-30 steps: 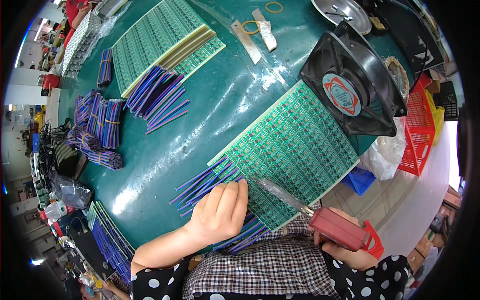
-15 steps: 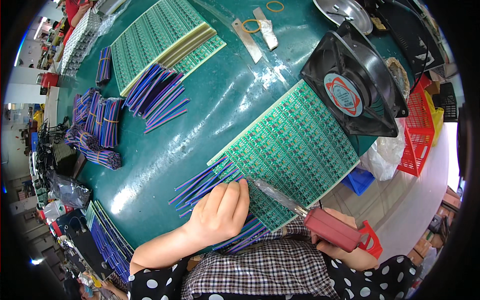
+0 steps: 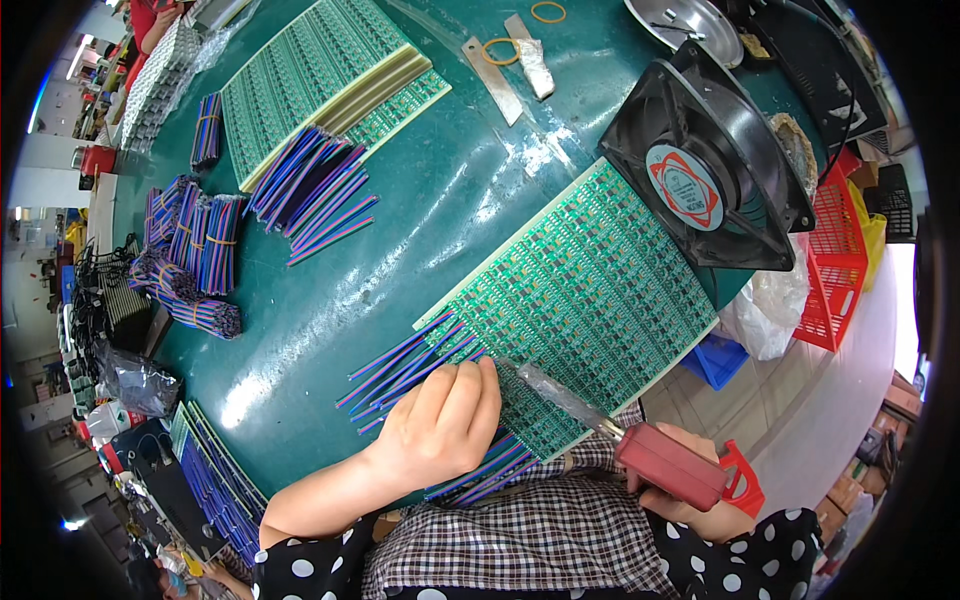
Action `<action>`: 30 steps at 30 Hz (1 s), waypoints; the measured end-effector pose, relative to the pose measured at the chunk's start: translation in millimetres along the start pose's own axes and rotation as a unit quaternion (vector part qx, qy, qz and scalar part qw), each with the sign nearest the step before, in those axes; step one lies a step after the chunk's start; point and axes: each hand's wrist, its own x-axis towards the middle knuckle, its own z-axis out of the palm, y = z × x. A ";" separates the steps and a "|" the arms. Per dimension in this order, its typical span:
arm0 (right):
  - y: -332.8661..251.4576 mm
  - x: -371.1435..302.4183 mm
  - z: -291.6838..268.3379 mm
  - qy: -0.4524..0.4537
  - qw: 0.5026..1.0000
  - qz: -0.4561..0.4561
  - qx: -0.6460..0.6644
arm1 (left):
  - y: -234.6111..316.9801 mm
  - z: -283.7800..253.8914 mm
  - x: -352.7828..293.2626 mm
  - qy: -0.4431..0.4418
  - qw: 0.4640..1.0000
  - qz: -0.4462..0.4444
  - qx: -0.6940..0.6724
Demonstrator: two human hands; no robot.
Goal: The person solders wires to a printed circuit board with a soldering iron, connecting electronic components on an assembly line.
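Observation:
A large green circuit board panel (image 3: 600, 270) lies at a slant on the table before me. Several blue, purple and red wire pieces (image 3: 400, 370) stick out from its left edge. My left hand (image 3: 440, 420) is closed in a pinch over that edge, with a wire at the fingertips; the fingers hide most of it. My right hand (image 3: 690, 470) is wrapped round the red handle of a soldering gun (image 3: 668, 465). Its wrapped barrel slants up and left over the board, and the tip is just right of my left fingertips. More wires show below my left hand.
A black fan (image 3: 700, 160) stands at the board's far right corner. A stack of board panels (image 3: 310, 80), loose wires (image 3: 310, 190) and banded wire bundles (image 3: 200, 240) lie at the far left. Wired boards (image 3: 215, 490) lean lower left; a red crate (image 3: 835, 270) stands right.
The soldering gun has drawn slightly to the right and down, its tip a little farther from my left fingertips. My left hand has stayed almost still.

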 end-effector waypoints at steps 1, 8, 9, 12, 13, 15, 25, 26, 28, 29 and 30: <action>2.0 -2.8 -1.3 -0.014 1.000 0.009 -0.002 | 0.3 0.0 -0.1 0.002 1.000 0.003 0.005; -1.0 0.5 1.6 -0.021 0.998 0.061 0.014 | -0.4 0.6 0.5 0.003 1.000 0.009 0.008; -0.8 2.6 1.5 -0.016 1.000 0.025 -0.007 | -0.5 0.4 0.4 0.002 1.000 0.012 0.009; -1.9 3.2 6.0 0.013 1.000 -0.006 -0.012 | -2.1 0.4 1.9 0.000 0.999 0.034 0.028; -2.0 2.8 7.1 0.038 0.999 -0.001 0.005 | -2.5 0.6 2.7 -0.001 0.997 0.055 0.045; -0.8 5.5 3.0 0.012 0.999 -0.027 -0.014 | -2.0 0.8 3.1 -0.001 0.996 0.067 0.063; -4.8 -10.4 -5.6 -0.035 0.991 0.115 0.053 | -1.4 -4.2 5.1 -0.013 0.992 0.081 0.093; -3.8 -13.3 -4.3 -0.038 0.992 0.108 0.058 | -1.5 -3.2 5.3 -0.015 0.991 0.088 0.097; -4.4 -17.3 -1.7 0.003 0.988 0.130 0.079 | 5.9 -5.9 4.8 -0.028 0.995 0.040 0.088; -7.3 -13.4 1.5 -0.003 0.989 0.124 0.083 | 8.3 -9.5 3.6 -0.036 0.997 0.004 0.074; -11.5 -12.1 3.5 0.036 0.969 0.165 0.178 | 8.0 -13.7 6.1 -0.036 0.996 0.004 0.075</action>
